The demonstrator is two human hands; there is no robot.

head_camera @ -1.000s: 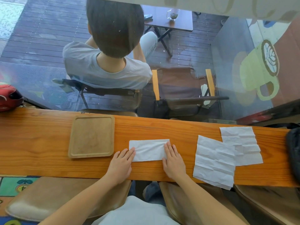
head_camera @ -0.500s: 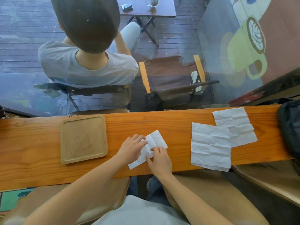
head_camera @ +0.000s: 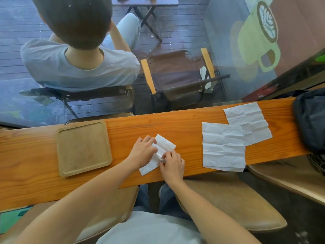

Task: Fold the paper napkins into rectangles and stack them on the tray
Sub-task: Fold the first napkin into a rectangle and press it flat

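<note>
Only unprinted napkin (head_camera: 165, 145) under both hands, lettering unseen.

Background clutter — non-task items only.
Wooden counter (head_camera: 184, 124) runs along a glass pane; dark bag (head_camera: 311, 118) sits on its right end. Beyond the glass: seated person (head_camera: 79, 66) in a grey shirt, back to camera, empty folding chair (head_camera: 177, 76) just beside — small dark table (head_camera: 146, 2) further out, green cup decal (head_camera: 258, 41) at right.
</note>
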